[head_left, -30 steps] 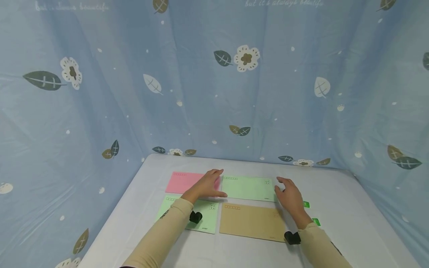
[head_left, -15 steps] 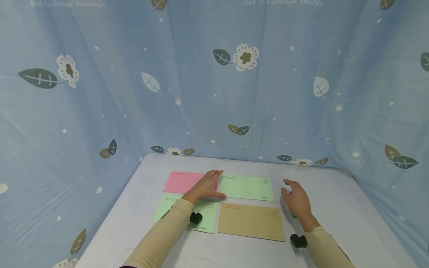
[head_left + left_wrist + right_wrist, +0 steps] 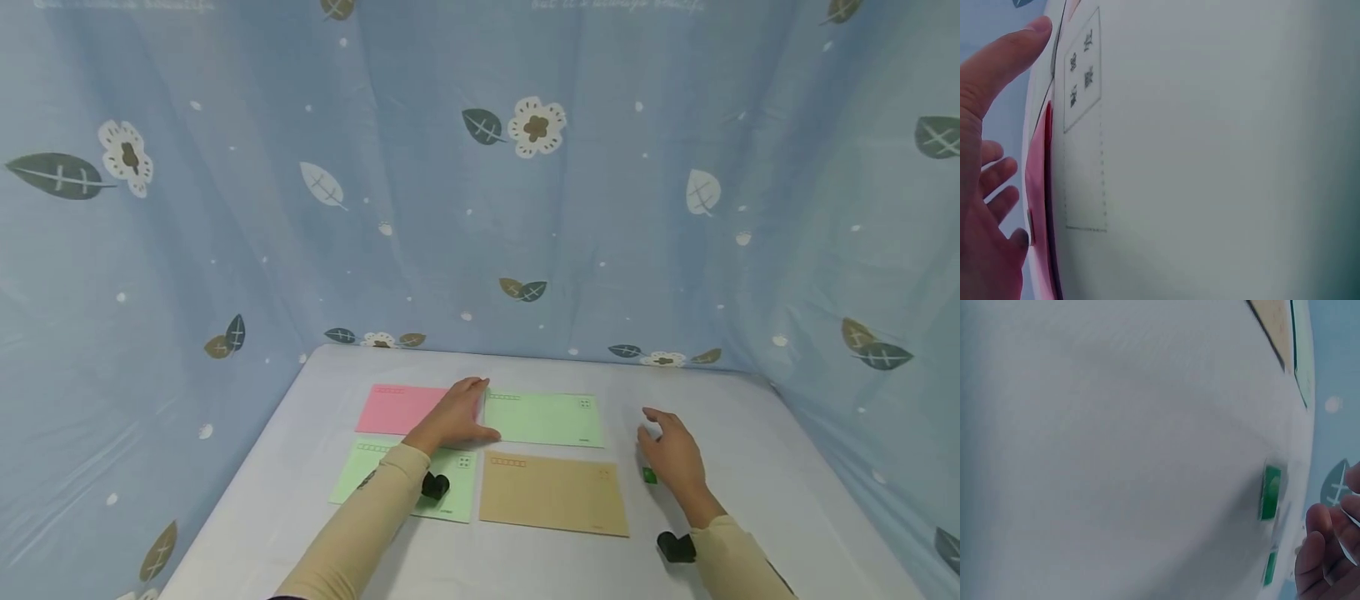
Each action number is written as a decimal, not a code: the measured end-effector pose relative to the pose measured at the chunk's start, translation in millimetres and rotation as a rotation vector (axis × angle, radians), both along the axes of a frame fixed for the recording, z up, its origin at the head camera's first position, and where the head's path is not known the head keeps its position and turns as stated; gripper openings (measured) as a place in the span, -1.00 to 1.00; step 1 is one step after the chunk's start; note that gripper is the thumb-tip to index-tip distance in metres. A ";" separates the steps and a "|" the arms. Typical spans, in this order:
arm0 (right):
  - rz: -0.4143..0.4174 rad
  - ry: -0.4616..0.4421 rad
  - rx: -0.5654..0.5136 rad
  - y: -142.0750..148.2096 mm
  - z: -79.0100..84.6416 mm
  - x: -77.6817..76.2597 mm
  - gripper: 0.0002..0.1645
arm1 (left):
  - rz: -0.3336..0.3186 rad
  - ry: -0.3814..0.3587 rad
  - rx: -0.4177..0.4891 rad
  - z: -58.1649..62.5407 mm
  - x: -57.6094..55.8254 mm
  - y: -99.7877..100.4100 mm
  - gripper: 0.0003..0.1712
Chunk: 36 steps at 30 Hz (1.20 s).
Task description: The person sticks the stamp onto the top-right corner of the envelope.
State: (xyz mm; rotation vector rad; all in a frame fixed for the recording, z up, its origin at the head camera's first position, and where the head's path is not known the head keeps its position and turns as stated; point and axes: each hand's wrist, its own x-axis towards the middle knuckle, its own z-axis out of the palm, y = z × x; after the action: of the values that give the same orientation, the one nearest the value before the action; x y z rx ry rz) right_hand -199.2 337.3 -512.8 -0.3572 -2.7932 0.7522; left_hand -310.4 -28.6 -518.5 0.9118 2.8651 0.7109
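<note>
- Ref. datum: brown env. (image 3: 555, 493), flat on white table (image 3: 540, 571); printed row of small boxes, upper L.
- Front green env. (image 3: 461, 490): flat, just L of brown env., narrow gap; stamp box w/ four marks at its upper R corner; partly covered by L sleeve (image 3: 356, 521) and black wrist unit (image 3: 435, 486).
- Rear green env. (image 3: 543, 418): flat, just behind brown env.
- Pink env. (image 3: 397, 408): flat, behind and L of brown env.; R end partly under L hand.
- L hand (image 3: 453, 414): behind and L of brown env., across R part of pink env., thumb toward near L corner of rear green env. Grip: thumb spread wide from fingers, nothing seen in grasp. Contact w/ pink env.: cannot tell.
- R hand (image 3: 675, 454): R of brown env., clear of it. Grip: fingers loosely bent, gap between thumb and index, nothing seen in grasp.
- Green pc. (image 3: 1270, 494): clear border, on table R of brown env., near R hand, apart from visible fingertips.
- 2nd pc. (image 3: 1270, 569): also green, farther from brown env. than the first.
- Blue curtain (image 3: 420, 208), leaf/flower print: upright, well behind brown env.
</note>
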 end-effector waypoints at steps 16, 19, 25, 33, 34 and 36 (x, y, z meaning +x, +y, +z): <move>-0.033 -0.022 0.014 19.8 -4.9 8.6 -0.46 | -0.008 0.043 -0.071 -5.5 -7.4 0.3 0.31; -0.041 -0.049 0.002 22.1 -3.2 11.4 -0.44 | -0.016 0.058 -0.081 -7.8 -9.4 1.0 0.30; -0.040 -0.078 0.003 28.4 -3.3 16.5 -0.43 | -0.009 0.022 -0.103 -10.3 -11.1 1.8 0.29; -0.065 -0.110 0.029 36.4 -8.2 20.3 -0.42 | -0.031 -0.009 -0.060 -6.5 -7.2 1.2 0.24; -0.066 -0.113 0.029 37.4 -8.0 21.4 -0.42 | -0.030 -0.015 -0.056 -6.1 -6.9 1.3 0.24; -0.060 -0.122 0.024 38.6 -7.2 24.2 -0.41 | -0.021 -0.035 -0.056 -5.3 -6.2 0.9 0.23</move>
State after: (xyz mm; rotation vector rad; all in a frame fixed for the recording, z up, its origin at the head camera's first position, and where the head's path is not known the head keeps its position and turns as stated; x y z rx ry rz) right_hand -175.0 376.0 -519.9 -0.4963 -2.8875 0.7051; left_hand -316.6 -27.7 -523.8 0.9114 2.8254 0.6352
